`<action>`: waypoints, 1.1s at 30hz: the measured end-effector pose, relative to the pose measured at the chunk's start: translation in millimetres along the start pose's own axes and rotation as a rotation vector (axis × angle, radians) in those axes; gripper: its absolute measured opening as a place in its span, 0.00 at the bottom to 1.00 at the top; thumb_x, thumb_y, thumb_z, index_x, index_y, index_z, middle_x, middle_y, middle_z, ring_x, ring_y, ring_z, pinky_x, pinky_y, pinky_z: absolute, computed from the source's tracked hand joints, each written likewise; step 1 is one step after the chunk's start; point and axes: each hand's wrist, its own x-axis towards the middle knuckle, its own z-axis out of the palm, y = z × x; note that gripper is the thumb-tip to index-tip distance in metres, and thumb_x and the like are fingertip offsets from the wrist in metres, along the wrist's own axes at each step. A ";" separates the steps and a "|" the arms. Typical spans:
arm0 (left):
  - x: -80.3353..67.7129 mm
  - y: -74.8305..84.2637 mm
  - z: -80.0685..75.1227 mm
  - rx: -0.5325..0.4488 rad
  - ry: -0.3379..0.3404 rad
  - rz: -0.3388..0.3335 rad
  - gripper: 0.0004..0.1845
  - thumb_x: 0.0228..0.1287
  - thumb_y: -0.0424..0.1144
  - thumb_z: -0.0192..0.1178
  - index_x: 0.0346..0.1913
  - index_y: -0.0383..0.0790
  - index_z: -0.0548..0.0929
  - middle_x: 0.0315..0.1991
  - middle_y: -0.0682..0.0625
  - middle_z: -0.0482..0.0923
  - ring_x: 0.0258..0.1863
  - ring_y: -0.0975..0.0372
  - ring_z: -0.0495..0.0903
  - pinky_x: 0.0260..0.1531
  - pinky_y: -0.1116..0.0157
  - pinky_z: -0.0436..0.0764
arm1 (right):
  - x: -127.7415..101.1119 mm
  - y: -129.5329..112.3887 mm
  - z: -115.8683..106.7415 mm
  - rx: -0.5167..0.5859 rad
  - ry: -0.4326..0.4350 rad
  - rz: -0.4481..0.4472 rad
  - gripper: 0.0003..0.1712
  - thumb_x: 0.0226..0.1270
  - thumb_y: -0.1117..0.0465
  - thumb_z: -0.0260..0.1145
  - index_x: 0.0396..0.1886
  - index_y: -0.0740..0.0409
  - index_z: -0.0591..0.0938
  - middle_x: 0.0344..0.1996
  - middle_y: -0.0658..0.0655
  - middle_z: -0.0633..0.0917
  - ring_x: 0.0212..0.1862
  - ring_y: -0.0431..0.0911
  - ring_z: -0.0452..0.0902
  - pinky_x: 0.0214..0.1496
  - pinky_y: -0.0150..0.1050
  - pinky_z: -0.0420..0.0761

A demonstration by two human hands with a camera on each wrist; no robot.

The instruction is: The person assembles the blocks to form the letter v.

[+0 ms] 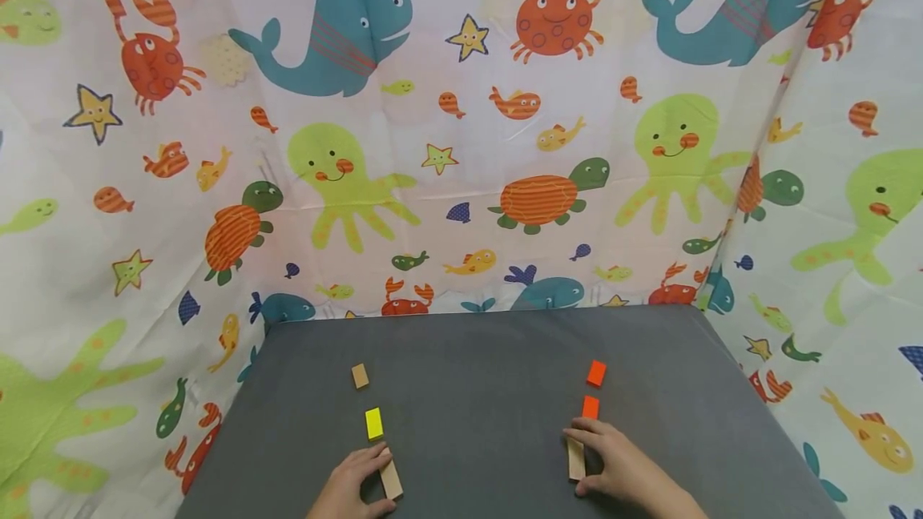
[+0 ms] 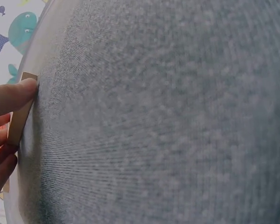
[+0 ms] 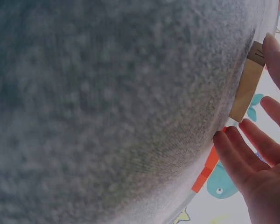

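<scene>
On the grey table (image 1: 476,359), my left hand (image 1: 376,477) pinches a plain wooden block (image 1: 392,480) lying flat near the front edge. In the left wrist view the thumb (image 2: 16,93) presses that block (image 2: 19,119) against the curled fingers (image 2: 1,163). Beyond it lie a yellow block (image 1: 373,423) and a small wooden block (image 1: 360,376). My right hand (image 1: 582,461) grips a second wooden block (image 1: 574,455) by its two ends. The right wrist view shows this block (image 3: 247,86) between thumb and fingers (image 3: 235,149). Two orange blocks (image 1: 590,407) (image 1: 596,372) lie just beyond it.
A sea-creature printed curtain (image 1: 461,142) hangs behind and on both sides of the table. The blocks form two short columns, left and right, with bare grey cloth (image 1: 476,423) between them. The table's back edge (image 1: 490,311) meets the curtain.
</scene>
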 end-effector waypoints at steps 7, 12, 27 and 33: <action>0.4 5.3 -1.0 0.022 0.001 -0.013 0.38 0.55 0.53 0.75 0.64 0.36 0.80 0.68 0.36 0.72 0.64 0.35 0.71 0.59 0.37 0.73 | -1.1 0.2 2.7 -0.027 0.009 -0.004 0.46 0.44 0.47 0.84 0.63 0.61 0.80 0.62 0.66 0.78 0.61 0.64 0.75 0.57 0.64 0.77; 3.2 9.0 0.1 0.045 -0.010 -0.021 0.37 0.55 0.53 0.75 0.64 0.35 0.80 0.67 0.36 0.73 0.64 0.36 0.71 0.59 0.37 0.73 | -3.2 -0.1 4.7 -0.032 0.006 -0.007 0.45 0.46 0.48 0.83 0.64 0.64 0.80 0.62 0.66 0.78 0.61 0.65 0.75 0.58 0.61 0.78; 18.9 40.8 11.9 0.071 0.201 0.152 0.37 0.55 0.57 0.74 0.65 0.42 0.80 0.67 0.46 0.75 0.64 0.46 0.75 0.58 0.45 0.79 | -2.2 -0.5 5.6 0.012 -0.015 -0.001 0.46 0.48 0.48 0.81 0.65 0.66 0.78 0.63 0.66 0.78 0.60 0.66 0.76 0.57 0.59 0.79; 30.4 55.6 17.7 0.065 0.274 0.203 0.37 0.55 0.56 0.75 0.65 0.41 0.81 0.66 0.48 0.76 0.63 0.49 0.76 0.57 0.48 0.81 | -2.1 1.8 6.4 0.003 -0.015 0.010 0.46 0.49 0.47 0.81 0.65 0.64 0.79 0.63 0.65 0.78 0.61 0.65 0.76 0.58 0.58 0.79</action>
